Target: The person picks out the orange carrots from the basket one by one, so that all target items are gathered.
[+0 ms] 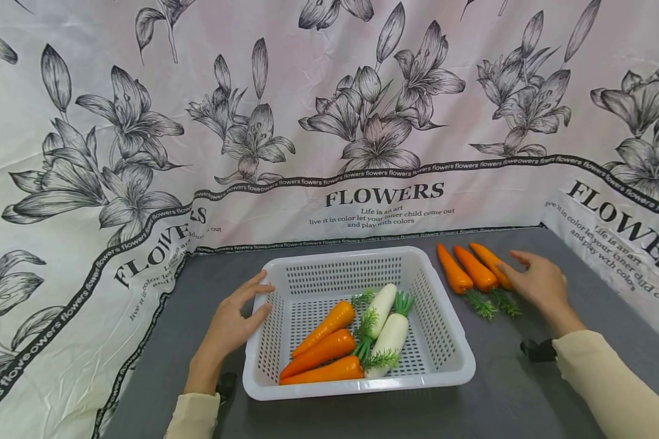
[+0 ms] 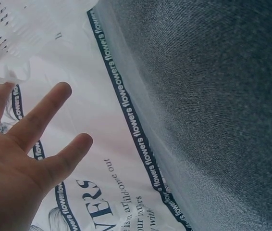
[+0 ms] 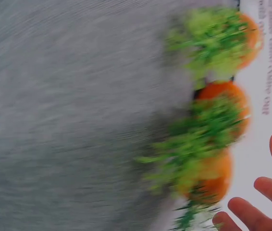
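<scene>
A white perforated plastic basket (image 1: 359, 390) stands on the grey table, holding several orange carrots (image 1: 325, 352) on the left and two white radishes (image 1: 391, 336) with green tops on the right. My left hand (image 1: 232, 320) is at the basket's left rim, thumb and fingertips right at the edge; in the left wrist view its fingers (image 2: 47, 113) spread out straight. Three more carrots (image 1: 474, 268) lie side by side right of the basket, leafy ends toward me. Beside the rightmost one is my right hand (image 1: 540, 286), its fingers (image 3: 249, 214) loosely extended around nothing in the right wrist view.
Behind and on both sides of the grey table (image 1: 500, 390) hangs a white cloth (image 1: 263, 219) printed with flowers and lettering. A dark wrist strap (image 1: 538, 350) sits near the right sleeve, and another (image 1: 226, 387) by the left.
</scene>
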The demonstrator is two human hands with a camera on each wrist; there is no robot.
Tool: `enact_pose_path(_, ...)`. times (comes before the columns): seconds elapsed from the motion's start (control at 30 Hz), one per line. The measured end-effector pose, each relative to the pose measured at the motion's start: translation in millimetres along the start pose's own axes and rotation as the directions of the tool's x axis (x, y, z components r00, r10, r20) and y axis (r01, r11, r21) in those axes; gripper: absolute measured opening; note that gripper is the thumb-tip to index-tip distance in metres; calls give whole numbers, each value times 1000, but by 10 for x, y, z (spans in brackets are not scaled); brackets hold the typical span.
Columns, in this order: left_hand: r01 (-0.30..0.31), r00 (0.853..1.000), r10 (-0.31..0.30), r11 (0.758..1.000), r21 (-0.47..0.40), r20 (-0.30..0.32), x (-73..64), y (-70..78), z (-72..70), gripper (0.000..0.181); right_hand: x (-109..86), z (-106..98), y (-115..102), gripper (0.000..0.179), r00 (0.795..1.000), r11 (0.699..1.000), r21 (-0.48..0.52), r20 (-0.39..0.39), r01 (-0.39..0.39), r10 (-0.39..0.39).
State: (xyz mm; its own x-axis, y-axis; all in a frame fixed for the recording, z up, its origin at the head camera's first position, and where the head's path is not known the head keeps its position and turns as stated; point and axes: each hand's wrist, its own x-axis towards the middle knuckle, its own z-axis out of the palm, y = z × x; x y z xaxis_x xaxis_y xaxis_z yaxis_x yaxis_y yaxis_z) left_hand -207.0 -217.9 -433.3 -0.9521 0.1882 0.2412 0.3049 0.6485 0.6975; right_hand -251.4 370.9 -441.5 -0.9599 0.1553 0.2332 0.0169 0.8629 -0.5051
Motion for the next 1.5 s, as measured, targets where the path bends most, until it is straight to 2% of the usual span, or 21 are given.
enact_pose_path(0.1,4,1000,-4,1000,4,0,-2,3,1,37,49,-36,-120,66,999,999,6,-9,48,-48)
enact_pose_path(0.33,16,1000,-16,1000,8,-1,-4,15,4,38,105,-156,-571,66,989,990,42,62,133,-135)
enact_pose_path(0.43,17,1000,-17,1000,13,-2,-5,9,14,38,105,-198,-806,66,979,982,79,98,174,-181)
enact_pose_path(0.63,16,1000,-16,1000,12,-8,-9,6,18,37,120,-246,-1194,60,946,957,140,171,255,-277)
enact_pose_path(0.93,8,1000,-8,1000,9,-7,-8,4,3,38,157,-196,-1636,53,869,897,250,256,364,-423)
enact_pose_path(1.2,13,1000,-13,1000,-2,-5,-2,-10,8,38,135,3,-2013,49,786,828,327,288,456,-547)
enact_pose_path(1.37,9,1000,-9,1000,0,-7,-2,-15,14,38,103,141,-2162,47,736,787,343,297,513,-608)
enact_pose_path(1.5,4,1000,-4,1000,3,-8,2,-14,5,37,36,239,-2244,46,687,750,370,312,549,-657)
